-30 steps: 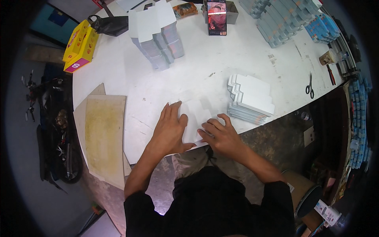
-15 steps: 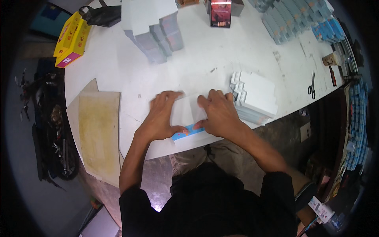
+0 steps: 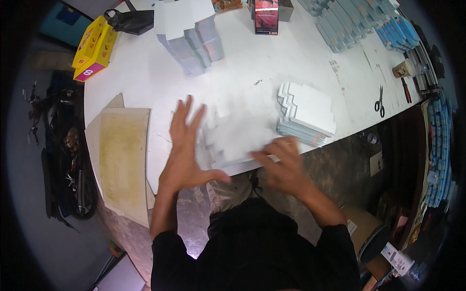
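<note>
White card [image 3: 238,138] shows blurred at the near edge of the surface [image 3: 252,60], between both hands on my feed. I see the left hand [image 3: 182,155] with fingers spread and thumb wide, just left of it; the right hand [image 3: 284,165] bends its fingers at the card's near right side, though blur stops me telling whether they pinch. Farther right I make out white-topped cartons [image 3: 308,107], then scissors [image 3: 381,103].

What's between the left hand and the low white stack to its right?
The head view shows a blurred white flat piece between the left hand and the low white stack.
</note>
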Tool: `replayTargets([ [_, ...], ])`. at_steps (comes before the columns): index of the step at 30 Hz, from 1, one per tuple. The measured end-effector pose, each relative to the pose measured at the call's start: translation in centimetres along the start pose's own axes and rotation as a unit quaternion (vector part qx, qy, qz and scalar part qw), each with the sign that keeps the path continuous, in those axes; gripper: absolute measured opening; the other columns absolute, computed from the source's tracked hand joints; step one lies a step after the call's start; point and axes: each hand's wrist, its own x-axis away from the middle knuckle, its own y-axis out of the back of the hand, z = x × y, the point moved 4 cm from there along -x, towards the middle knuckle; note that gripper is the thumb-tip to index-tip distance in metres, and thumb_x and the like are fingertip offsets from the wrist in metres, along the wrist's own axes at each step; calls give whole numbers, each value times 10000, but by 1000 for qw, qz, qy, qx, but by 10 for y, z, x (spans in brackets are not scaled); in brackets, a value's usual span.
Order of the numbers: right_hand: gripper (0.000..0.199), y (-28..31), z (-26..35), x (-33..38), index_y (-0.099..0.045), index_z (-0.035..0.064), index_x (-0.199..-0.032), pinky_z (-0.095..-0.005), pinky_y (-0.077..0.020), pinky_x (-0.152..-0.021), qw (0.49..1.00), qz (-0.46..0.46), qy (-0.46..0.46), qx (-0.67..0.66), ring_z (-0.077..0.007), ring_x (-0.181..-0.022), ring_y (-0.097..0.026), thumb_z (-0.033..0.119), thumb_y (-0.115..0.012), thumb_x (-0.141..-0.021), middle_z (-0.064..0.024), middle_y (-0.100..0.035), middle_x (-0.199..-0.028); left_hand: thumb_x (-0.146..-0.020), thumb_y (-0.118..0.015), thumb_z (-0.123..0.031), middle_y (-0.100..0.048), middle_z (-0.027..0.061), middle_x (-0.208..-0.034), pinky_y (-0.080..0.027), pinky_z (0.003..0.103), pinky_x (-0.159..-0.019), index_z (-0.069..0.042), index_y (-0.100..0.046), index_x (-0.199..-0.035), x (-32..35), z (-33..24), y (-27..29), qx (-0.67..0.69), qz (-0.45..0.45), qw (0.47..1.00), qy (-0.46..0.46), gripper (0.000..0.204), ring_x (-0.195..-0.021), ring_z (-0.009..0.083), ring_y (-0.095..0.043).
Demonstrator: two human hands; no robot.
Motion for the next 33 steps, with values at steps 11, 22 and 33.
replayTargets([
  [11,395,46,-54,32,-744,78,-1219,-473,-437,-962,970,-30,-101,218,-301,-1091,-638,14,-750,-829,-75,-702,-1199,-680,-993,-428,-376,308,-1637,-221,630,-1295,-76,-650,-1143,0,-3,-37,-83,117,990,-10,675,-1570,504,-287],
  [22,300,-53,-2,2,-777,20,-1062,-507,-487,-1009,995,71,65,38,-269,-1033,-627,96,-775,-772,-75,-670,-1073,-633,-1011,-283,-435,319,-1519,-415,554,-1182,-37,-654,-1102,-3,7,-51,-50,110,992,-23,639,-1434,508,-420],
  [33,477,-43,-29,-61,-678,62,-1073,-474,-343,-858,978,122,-138,94,-293,-933,-588,317,-925,-754,-95,-607,-959,-527,-1036,-475,-375,233,-1605,-121,707,-1277,-222,-331,-1689,-22,28,-37,-122,47,987,90,1383,-1550,464,-274],
])
